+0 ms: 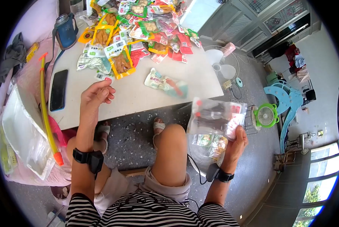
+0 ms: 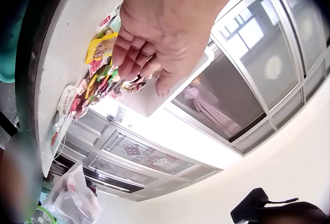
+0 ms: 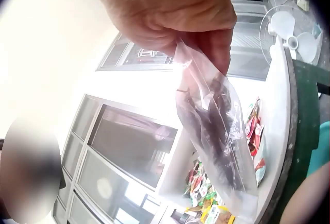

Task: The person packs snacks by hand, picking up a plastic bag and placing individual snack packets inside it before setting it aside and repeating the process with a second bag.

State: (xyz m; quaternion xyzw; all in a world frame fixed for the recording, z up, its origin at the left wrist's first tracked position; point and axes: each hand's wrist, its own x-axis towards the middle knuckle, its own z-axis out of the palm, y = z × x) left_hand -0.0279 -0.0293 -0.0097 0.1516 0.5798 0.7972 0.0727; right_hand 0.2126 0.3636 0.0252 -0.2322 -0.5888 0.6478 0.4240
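right fingers [image 1: 239,137] pinch clear packet [image 1: 215,118]; left hand [image 1: 98,93] loosely curled, holding nothing.

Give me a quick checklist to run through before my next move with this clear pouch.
1. Right hand has a grip on the clear pouch: ok, fingers and thumb pinch it at one end.
2. Left hand free to help: ok, it holds nothing.
3. Pouch seal unbroken: cannot tell, the film is too glossy and blurred.
4. Round container below has nothing in it: not ok, it holds packets.
5. Phone apart from the packet pile: ok, bare tabletop lies between them.
6. All tabletop packets gathered in the pile: not ok, one packet lies apart, nearer the table edge.
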